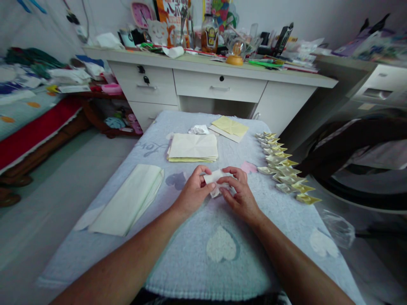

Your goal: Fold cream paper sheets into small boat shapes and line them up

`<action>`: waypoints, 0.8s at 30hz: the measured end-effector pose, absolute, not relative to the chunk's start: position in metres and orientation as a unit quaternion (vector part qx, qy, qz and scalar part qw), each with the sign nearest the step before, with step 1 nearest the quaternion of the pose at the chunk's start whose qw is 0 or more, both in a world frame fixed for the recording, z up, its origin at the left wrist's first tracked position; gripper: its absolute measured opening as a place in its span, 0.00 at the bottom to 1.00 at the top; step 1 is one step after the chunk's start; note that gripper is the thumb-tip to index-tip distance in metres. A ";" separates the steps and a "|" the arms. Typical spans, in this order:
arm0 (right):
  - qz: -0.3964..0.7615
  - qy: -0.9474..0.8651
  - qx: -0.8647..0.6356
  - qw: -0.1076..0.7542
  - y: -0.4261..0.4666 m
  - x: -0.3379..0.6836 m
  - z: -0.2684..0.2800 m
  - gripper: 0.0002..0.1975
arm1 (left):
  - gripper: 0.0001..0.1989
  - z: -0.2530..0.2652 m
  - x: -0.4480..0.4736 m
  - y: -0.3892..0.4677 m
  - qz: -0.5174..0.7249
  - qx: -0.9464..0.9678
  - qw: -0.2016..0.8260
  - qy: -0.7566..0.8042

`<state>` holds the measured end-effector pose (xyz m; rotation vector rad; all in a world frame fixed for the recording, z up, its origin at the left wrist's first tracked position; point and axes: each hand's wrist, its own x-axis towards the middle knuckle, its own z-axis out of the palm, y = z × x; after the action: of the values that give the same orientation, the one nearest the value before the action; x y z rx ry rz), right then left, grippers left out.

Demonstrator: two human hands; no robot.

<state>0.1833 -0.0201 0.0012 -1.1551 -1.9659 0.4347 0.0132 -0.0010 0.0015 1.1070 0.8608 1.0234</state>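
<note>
Between my hands is a small folded piece of white paper (214,177), held over the middle of the cloth-covered table. My left hand (194,186) pinches its left side between thumb and fingers. My right hand (239,190) has its fingers curled around the right side and partly hides it. Just beyond lies a stack of creased paper squares (192,146), white on top with yellow below. Rows of small folded paper boats (282,165), white and yellow, stand to the right. A long stack of folded white paper (129,199) lies to the left.
Yellow and white sheets (230,127) and a crumpled white paper (199,129) lie at the table's far end. Behind stands a white desk (219,87) with a jar (210,34) and clutter. A washing machine (378,97) is on the right, a bed (34,114) on the left.
</note>
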 end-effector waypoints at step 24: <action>0.130 -0.809 -0.435 0.373 -0.023 0.185 0.008 0.11 | 0.10 0.003 0.011 0.000 0.382 0.521 0.629 0.431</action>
<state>0.1847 -0.0230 0.0077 -1.1140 -2.0740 0.3333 0.0112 0.0002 0.0029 1.1942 0.9874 0.8758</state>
